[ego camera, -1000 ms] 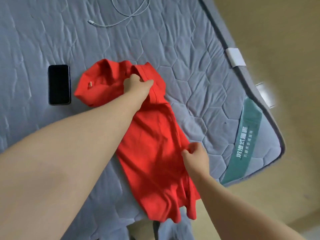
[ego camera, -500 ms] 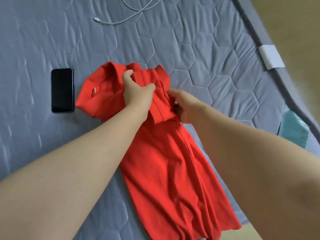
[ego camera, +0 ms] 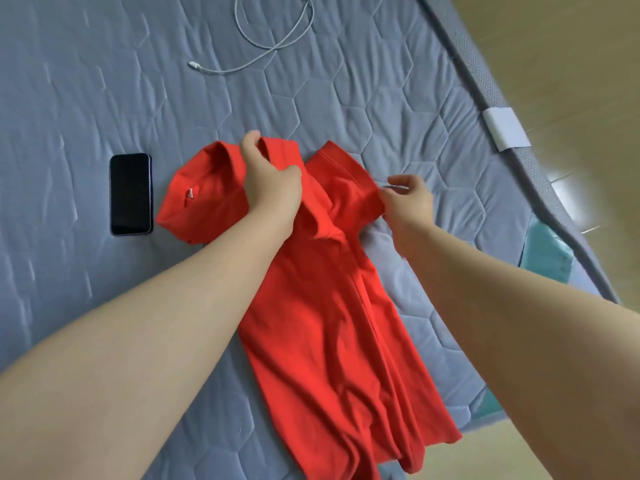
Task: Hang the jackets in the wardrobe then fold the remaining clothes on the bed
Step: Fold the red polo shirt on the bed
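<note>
I am gripping the bunched collar of the red shirt with the left hand, fingers curled into the cloth, while the right hand is holding the sleeve edge just beside it in a tight pinch. The shirt is lying lengthwise on the bed, running from both grips back toward me, its hem trailing over the near edge, the sleeve nearer the right hand.

left hand gripping, right hand pinching
</note>
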The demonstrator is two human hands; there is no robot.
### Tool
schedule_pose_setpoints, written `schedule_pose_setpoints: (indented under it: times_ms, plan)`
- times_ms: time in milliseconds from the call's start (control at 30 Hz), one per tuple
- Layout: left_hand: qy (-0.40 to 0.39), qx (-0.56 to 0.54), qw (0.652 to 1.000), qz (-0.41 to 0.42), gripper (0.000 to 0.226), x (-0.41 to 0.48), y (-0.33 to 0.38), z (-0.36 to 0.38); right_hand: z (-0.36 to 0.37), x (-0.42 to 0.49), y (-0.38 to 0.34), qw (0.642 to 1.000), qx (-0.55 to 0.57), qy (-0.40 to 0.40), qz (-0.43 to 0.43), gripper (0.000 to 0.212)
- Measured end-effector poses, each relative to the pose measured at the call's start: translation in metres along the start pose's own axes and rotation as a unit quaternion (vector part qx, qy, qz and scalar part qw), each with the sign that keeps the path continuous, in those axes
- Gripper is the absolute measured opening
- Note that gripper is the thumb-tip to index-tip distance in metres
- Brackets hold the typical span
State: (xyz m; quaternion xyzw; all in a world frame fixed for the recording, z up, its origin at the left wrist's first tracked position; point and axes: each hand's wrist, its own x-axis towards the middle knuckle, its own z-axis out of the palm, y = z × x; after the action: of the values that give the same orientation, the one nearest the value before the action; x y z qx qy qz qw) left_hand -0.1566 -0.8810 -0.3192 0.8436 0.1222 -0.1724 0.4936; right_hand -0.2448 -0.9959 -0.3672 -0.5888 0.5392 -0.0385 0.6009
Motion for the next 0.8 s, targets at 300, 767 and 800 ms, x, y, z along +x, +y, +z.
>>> schedule_pose_setpoints:
  times_ms: [300, 767, 800]
  plan:
    - [-0.091, 0.123, 0.988, 0.035, 0.052, -0.07, -0.066, 0.024, -0.053, -0.073, 0.086, 0.975, -0.065, -0.148, 0.15, 0.022]
    - [0.111, 0.076, 0.947, -0.292, 0.052, -0.196, -0.223, -0.067, -0.088, -0.161, 0.167, 0.911, -0.4, -0.09, -0.034, 0.03]
    - [0.098, 0.08, 0.945, -0.303, 0.047, -0.199, -0.227, -0.071, -0.089, -0.165, 0.168, 0.902, -0.422, -0.093, -0.024, 0.03]
